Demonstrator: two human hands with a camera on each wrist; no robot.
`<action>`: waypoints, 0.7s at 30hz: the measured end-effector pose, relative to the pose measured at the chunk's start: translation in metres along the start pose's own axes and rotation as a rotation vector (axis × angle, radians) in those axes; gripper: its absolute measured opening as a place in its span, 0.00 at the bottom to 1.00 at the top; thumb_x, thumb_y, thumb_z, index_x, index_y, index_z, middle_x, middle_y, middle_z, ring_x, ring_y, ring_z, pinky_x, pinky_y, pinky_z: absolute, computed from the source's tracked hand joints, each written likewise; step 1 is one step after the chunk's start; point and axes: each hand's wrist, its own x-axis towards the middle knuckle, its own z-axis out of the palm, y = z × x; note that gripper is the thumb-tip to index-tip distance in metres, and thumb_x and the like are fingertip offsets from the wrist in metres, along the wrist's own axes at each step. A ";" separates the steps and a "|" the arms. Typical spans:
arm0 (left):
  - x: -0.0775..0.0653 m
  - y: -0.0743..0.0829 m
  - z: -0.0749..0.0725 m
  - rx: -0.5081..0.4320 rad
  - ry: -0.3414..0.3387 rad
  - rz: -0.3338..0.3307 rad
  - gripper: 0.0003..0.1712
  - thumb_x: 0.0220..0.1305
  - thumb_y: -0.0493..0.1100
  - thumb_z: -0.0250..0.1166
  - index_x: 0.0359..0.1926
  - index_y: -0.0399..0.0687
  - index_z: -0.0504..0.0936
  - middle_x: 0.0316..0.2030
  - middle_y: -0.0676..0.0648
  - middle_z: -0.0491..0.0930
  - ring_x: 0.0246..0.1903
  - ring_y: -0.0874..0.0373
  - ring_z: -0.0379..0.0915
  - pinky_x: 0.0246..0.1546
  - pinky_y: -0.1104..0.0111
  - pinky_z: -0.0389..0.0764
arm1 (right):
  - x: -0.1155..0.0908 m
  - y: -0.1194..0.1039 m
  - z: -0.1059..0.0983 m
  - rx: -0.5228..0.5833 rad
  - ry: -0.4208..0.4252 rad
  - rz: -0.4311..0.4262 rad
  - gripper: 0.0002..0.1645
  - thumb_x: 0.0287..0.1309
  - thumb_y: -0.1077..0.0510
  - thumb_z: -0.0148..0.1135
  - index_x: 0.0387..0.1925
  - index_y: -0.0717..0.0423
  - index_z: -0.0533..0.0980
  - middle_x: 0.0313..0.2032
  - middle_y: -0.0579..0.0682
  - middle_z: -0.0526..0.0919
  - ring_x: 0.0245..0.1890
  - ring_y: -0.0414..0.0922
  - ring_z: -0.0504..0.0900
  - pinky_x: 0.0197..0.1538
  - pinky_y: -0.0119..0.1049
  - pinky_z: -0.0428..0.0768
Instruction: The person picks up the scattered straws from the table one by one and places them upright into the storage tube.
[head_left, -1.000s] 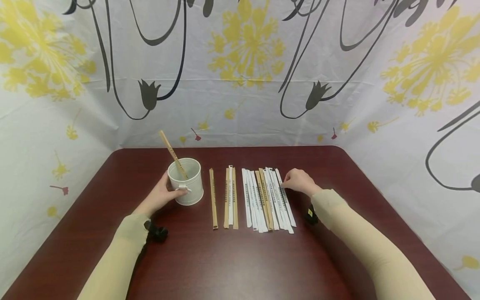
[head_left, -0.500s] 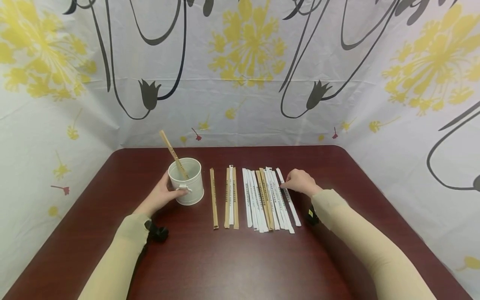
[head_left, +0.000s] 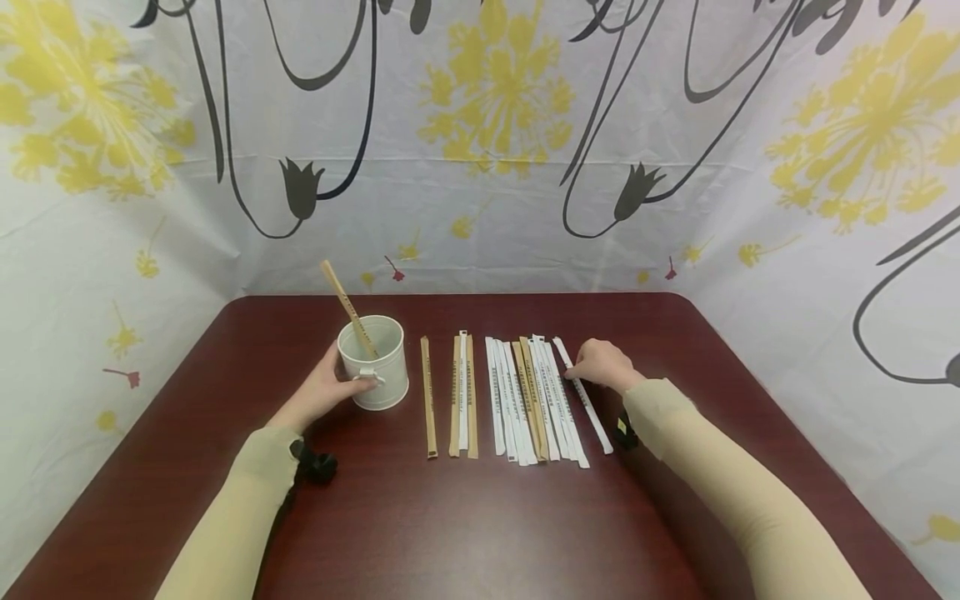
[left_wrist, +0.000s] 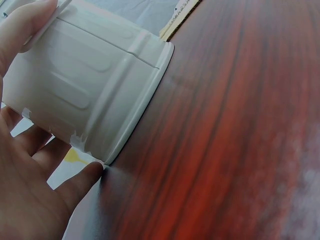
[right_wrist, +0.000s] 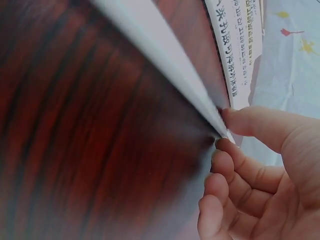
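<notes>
A small white metal bucket stands upright on the table at the left, with a brown paper-wrapped stick leaning out of it. My left hand grips the bucket's side, its thumb by the little side handle. In the left wrist view, the fingers go behind the bucket. To the right, my right hand pinches a slim white paper-wrapped stick near its far part. The right wrist view shows thumb and forefinger meeting on this white stick; what is inside the paper is hidden.
Left of the held stick lies a row of several white and brown wrapped sticks. A group of three and a single brown one lie nearer the bucket. A patterned cloth hangs behind the dark red table.
The pinched white stick has slid right, away from the row, its near end swinging outward so a gap opens. The left hand and bucket have stayed in place.
</notes>
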 end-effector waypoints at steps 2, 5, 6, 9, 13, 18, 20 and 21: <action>0.000 0.000 0.000 -0.007 0.002 0.004 0.51 0.47 0.43 0.69 0.65 0.49 0.46 0.53 0.40 0.63 0.50 0.47 0.64 0.48 0.56 0.66 | 0.000 0.000 0.001 0.020 -0.006 0.011 0.18 0.46 0.48 0.64 0.13 0.56 0.75 0.10 0.47 0.70 0.13 0.46 0.70 0.15 0.37 0.67; 0.000 0.000 0.000 -0.014 0.010 0.016 0.50 0.46 0.42 0.70 0.65 0.48 0.48 0.52 0.40 0.64 0.49 0.46 0.65 0.47 0.56 0.67 | 0.000 0.001 0.001 0.043 -0.010 0.026 0.18 0.47 0.49 0.63 0.11 0.55 0.74 0.10 0.49 0.72 0.14 0.47 0.74 0.16 0.39 0.71; 0.000 -0.001 0.000 -0.021 0.011 0.019 0.50 0.46 0.41 0.70 0.65 0.47 0.48 0.52 0.39 0.64 0.49 0.46 0.65 0.47 0.56 0.67 | 0.000 0.001 0.001 0.049 -0.008 0.028 0.18 0.47 0.49 0.63 0.11 0.55 0.74 0.10 0.49 0.72 0.14 0.48 0.74 0.17 0.39 0.72; 0.000 -0.002 0.000 -0.043 0.012 0.011 0.50 0.46 0.41 0.69 0.65 0.49 0.48 0.53 0.40 0.64 0.50 0.46 0.64 0.47 0.56 0.67 | 0.000 0.002 -0.002 0.075 0.006 0.028 0.18 0.47 0.49 0.62 0.12 0.55 0.74 0.10 0.48 0.71 0.15 0.47 0.74 0.18 0.39 0.73; 0.001 -0.003 0.000 -0.071 0.004 -0.005 0.51 0.46 0.40 0.69 0.66 0.52 0.47 0.54 0.41 0.64 0.51 0.47 0.63 0.49 0.56 0.65 | 0.000 0.002 -0.008 0.139 0.037 0.010 0.18 0.47 0.49 0.62 0.11 0.55 0.74 0.08 0.44 0.65 0.13 0.46 0.73 0.20 0.40 0.75; 0.001 -0.004 0.000 -0.072 0.003 0.002 0.51 0.46 0.41 0.70 0.65 0.52 0.47 0.53 0.41 0.64 0.51 0.48 0.63 0.49 0.58 0.66 | 0.000 0.001 -0.016 0.209 0.102 -0.016 0.22 0.47 0.48 0.62 0.07 0.53 0.68 0.06 0.42 0.59 0.09 0.46 0.71 0.20 0.41 0.75; 0.002 -0.004 0.000 -0.070 0.002 0.004 0.51 0.46 0.40 0.70 0.65 0.52 0.47 0.53 0.41 0.64 0.51 0.48 0.64 0.48 0.58 0.66 | 0.000 0.000 -0.020 0.232 0.120 -0.021 0.22 0.47 0.48 0.62 0.08 0.54 0.69 0.07 0.43 0.60 0.11 0.48 0.72 0.21 0.42 0.75; 0.002 -0.004 0.000 -0.071 0.002 0.006 0.51 0.46 0.40 0.70 0.65 0.52 0.47 0.53 0.41 0.64 0.51 0.48 0.64 0.49 0.58 0.66 | 0.000 -0.001 -0.022 0.240 0.129 -0.022 0.22 0.47 0.47 0.62 0.09 0.55 0.69 0.07 0.43 0.61 0.12 0.49 0.73 0.22 0.43 0.76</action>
